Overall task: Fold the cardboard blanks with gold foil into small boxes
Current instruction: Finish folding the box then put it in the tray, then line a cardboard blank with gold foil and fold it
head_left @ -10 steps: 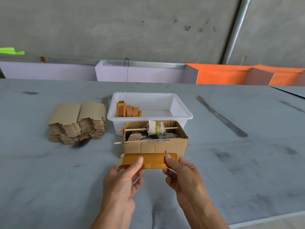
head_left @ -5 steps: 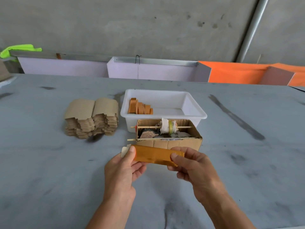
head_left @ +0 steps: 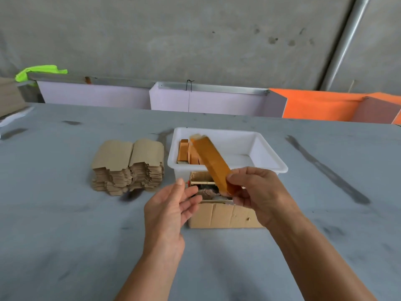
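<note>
Right hand [head_left: 258, 192] pinching folded gold box [head_left: 213, 165] by near end, tilted over white tub [head_left: 271, 157]. Left hand [head_left: 169, 210] relaxed, grip holding nothing, just left of box. Blank stack [head_left: 128, 166] left of tub on worktop [head_left: 65, 224].

There is one view only, from a camera worn on the person's head. It looks forward and down across a grey table [head_left: 65, 235], with wide-angle bending at the edges. Both forearms enter from the bottom edge, so the left hand [head_left: 169, 211] and the right hand [head_left: 260, 194] are the nearest things, in the lower middle. A white plastic tub [head_left: 271, 157] sits a little farther, near the centre. The far edge of the table and a concrete wall [head_left: 195, 40] fill the upper part of the view.
</note>
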A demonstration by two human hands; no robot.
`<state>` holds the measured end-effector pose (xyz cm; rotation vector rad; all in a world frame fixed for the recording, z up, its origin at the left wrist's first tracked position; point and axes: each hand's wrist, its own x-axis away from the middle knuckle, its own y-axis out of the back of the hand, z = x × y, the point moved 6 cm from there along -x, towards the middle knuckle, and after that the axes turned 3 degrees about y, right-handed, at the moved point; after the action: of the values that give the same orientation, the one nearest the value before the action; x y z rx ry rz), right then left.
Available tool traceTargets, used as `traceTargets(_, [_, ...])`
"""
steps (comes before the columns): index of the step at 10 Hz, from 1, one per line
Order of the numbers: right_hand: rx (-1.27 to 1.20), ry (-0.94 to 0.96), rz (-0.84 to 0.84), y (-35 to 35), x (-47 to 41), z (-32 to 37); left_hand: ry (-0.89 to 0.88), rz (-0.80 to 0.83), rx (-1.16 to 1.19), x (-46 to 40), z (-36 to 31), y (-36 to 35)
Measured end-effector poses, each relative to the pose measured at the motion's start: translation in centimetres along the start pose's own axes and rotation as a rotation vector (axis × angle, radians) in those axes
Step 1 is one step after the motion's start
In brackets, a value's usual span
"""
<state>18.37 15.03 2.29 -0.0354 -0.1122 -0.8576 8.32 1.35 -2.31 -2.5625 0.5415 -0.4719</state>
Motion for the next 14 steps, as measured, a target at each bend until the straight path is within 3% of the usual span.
traceTargets(3, [0.020,-0.006,-0.109,-3.3,-8.1,2.1,-0.116,-0.042,-0.082,-3.9,-1.7,-1.9])
traceTargets(4, [0.063,-0.013,-0.108,-4.7,-10.9,2.0,-0.238,-0.073,-0.257,-5.6,-2.7,-2.5])
traceTargets(6, [0.072,-0.009,-0.013,-7.2,-15.6,0.5,-0.601,-0.154,-0.939,-8.0,-3.9,-4.2])
traceTargets(8, [0.235,-0.034,-0.012,-8.7,-18.2,-0.4,-0.802,-0.074,-1.359,-11.1,-3.2,-6.2])
traceTargets(9, [0.305,-0.035,-0.003,-9.6,-18.8,-0.6,-0.803,-0.028,-1.495,-12.5,-2.8,-6.7])
traceTargets(10, [0.585,0.034,0.023,-10.7,-20.0,-1.1,-0.806,-0.028,-1.605,-13.4,-2.8,-6.9])
traceTargets(12, [0.525,-0.042,-0.028,-10.2,-20.3,-1.9,-0.810,-0.010,-1.753,-13.7,-2.6,-7.2])
traceTargets(14, [0.547,-0.041,-0.036,-10.0,-20.3,-1.8,-0.680,0.015,-1.802,-13.9,-2.4,-6.8])
